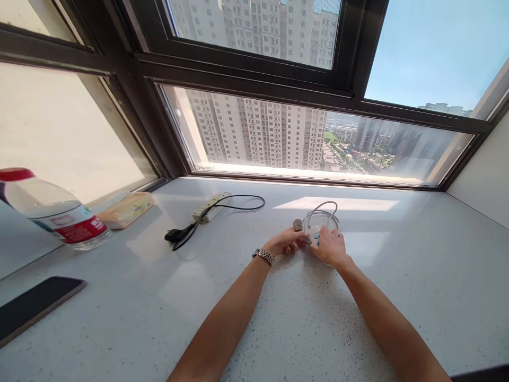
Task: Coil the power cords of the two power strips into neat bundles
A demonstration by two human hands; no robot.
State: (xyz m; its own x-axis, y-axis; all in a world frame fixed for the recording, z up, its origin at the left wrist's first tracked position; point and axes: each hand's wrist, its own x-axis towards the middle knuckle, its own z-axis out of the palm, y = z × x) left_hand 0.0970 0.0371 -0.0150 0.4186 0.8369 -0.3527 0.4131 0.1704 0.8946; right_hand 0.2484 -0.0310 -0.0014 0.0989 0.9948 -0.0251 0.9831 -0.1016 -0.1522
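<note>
At the middle right of the sill, my left hand [285, 242], with a metal watch [263, 255] on its wrist, is closed at the left side of a small white block [314, 232] with blue marks. Its thumb presses on the block's edge. My right hand [331, 245] grips the same block from the right, its fingers bent over it. A pale grey cable [333, 206] loops in a coil behind both hands. Beside my left fingertips stands a round greyish end piece [297, 225], perhaps a plug. My fingers hide much of the block.
Left of my hands lie a cream power strip [210, 207] and its black cord with a black plug [177, 235]. Farther left are a tissue pack [129, 209], a red-capped water bottle [66, 217] and a dark phone [37, 305]. Dark-framed windows [254, 95] rise behind the speckled white sill [191, 318].
</note>
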